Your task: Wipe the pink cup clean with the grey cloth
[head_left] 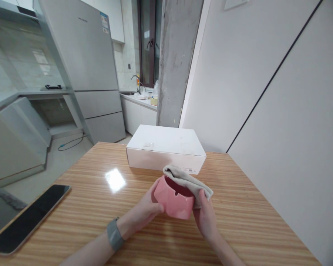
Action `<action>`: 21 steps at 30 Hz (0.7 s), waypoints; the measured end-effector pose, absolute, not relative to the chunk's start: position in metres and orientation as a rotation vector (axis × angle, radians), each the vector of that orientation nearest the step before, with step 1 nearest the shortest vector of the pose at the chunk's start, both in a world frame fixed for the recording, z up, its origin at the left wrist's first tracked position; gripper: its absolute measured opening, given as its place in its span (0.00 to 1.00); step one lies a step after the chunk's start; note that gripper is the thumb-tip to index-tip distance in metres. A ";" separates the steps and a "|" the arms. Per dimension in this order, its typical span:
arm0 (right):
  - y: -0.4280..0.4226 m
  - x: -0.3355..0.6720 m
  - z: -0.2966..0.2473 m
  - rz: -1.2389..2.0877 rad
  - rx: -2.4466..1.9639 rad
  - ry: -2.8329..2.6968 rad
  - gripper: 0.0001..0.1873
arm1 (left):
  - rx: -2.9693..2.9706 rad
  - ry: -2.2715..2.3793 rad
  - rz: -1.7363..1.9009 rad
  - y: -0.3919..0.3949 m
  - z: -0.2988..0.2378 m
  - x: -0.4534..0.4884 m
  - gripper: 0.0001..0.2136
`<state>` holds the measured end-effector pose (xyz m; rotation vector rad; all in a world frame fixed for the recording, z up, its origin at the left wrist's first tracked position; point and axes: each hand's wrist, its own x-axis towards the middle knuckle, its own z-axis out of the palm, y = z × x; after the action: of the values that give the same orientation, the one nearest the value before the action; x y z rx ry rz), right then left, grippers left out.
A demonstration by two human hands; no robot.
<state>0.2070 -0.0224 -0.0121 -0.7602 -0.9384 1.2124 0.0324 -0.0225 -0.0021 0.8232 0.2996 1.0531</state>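
A pink faceted ashtray [175,202] with a notch in its rim is tilted toward me above the table. My left hand [148,207] is closed round its left side, the thumb on the front face. On the right, my right hand [205,216] pinches a folded grey cloth [187,181], thumb on top. The cloth lies over the ashtray's far and right rim, covering part of the opening. The fingers of my right hand under the cloth are hidden.
Behind the hands a white cardboard box [166,147] stands on the wood-grain table [100,225]. A black phone [30,218] lies at the table's left edge. A white wall [280,111] rises along the right; a fridge [80,51] stands beyond.
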 end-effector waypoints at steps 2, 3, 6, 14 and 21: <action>-0.024 0.205 -0.009 1.223 -0.740 -0.992 0.21 | 0.831 0.291 1.017 -0.022 -0.002 0.032 0.48; -0.025 0.205 -0.007 1.218 -0.739 -1.017 0.20 | 0.836 0.294 1.011 -0.022 -0.002 0.032 0.49; -0.025 0.203 -0.002 1.195 -0.756 -1.076 0.20 | 0.863 0.344 1.057 -0.022 -0.004 0.032 0.50; -0.023 0.197 -0.011 1.209 -0.849 -1.039 0.22 | 1.106 0.668 1.272 -0.020 -0.005 0.033 0.54; -0.025 0.195 -0.019 1.201 -0.874 -1.007 0.23 | 1.183 0.631 1.211 -0.027 0.003 0.035 0.58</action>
<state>0.1953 -0.0254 -0.0188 -0.8740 -1.0068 1.2009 0.0346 -0.0270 0.0029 1.1835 0.6307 1.2112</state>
